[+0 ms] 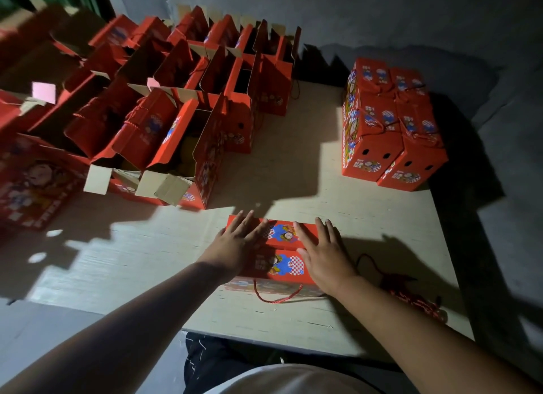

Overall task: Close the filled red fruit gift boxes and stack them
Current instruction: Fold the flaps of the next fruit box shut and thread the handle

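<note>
A red fruit gift box [280, 251] with cartoon prints stands near the table's front edge, its two top flaps folded down. My left hand [239, 240] lies flat on the left part of the lid with fingers straight. Pressing the right part of the lid is my right hand [324, 254], also flat. A red cord handle [277, 296] hangs from the box's front. At the back right stands a stack of closed red boxes [392, 123]. Several open red boxes [164, 105] with raised flaps fill the left and back; yellow fruit [188, 152] shows in one.
The pale wooden table [293, 164] lies bare between the open boxes and the stack. A bundle of loose red cords [411, 293] rests on the table right of my right arm. A grey wall rises behind; dark floor drops off at the right.
</note>
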